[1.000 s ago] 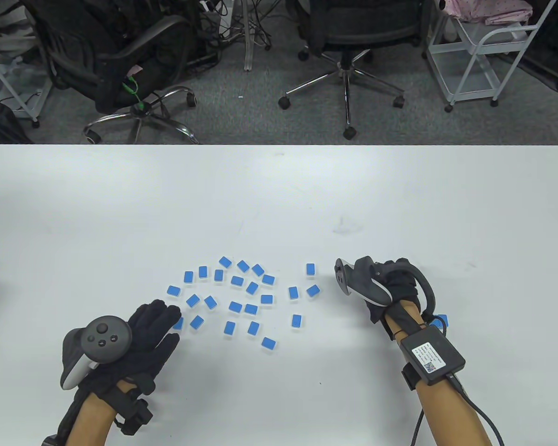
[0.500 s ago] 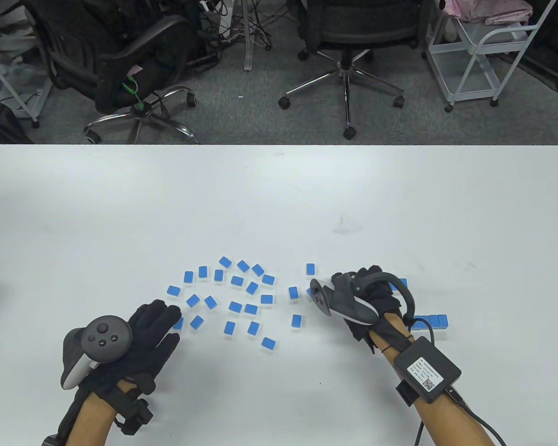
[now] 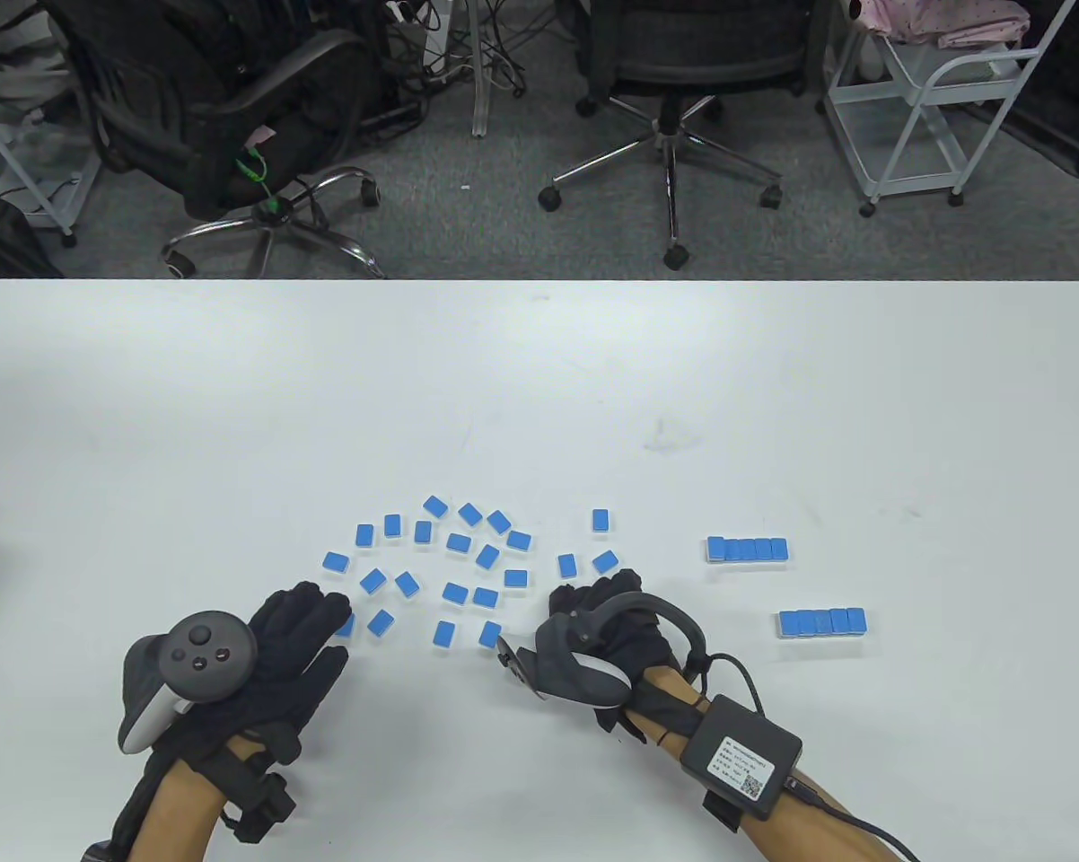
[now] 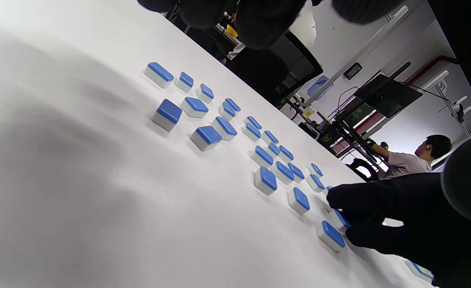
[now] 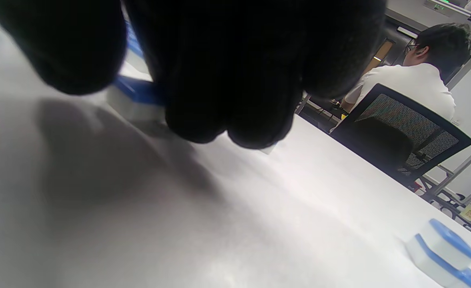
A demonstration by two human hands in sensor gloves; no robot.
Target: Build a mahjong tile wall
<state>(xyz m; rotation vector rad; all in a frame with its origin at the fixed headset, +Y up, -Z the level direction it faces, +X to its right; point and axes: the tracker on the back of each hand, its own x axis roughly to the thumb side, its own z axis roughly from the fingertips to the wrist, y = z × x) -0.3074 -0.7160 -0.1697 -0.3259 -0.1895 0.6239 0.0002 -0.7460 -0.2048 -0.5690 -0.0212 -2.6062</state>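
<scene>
Right hand [image 3: 611, 620] grip curled on glossy blue-topped tile [image 5: 133, 98]; left hand [image 3: 293, 642] flat, empty.

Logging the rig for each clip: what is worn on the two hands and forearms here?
Both hands wear black fabric gloves. The left hand carries a dark grey and white tracker with round buttons on its face; a black strap circles that wrist. The right hand has a matching tracker with a ring, plus a black box bearing a white label with a QR code, and a black cable. Forearms are bare.
</scene>
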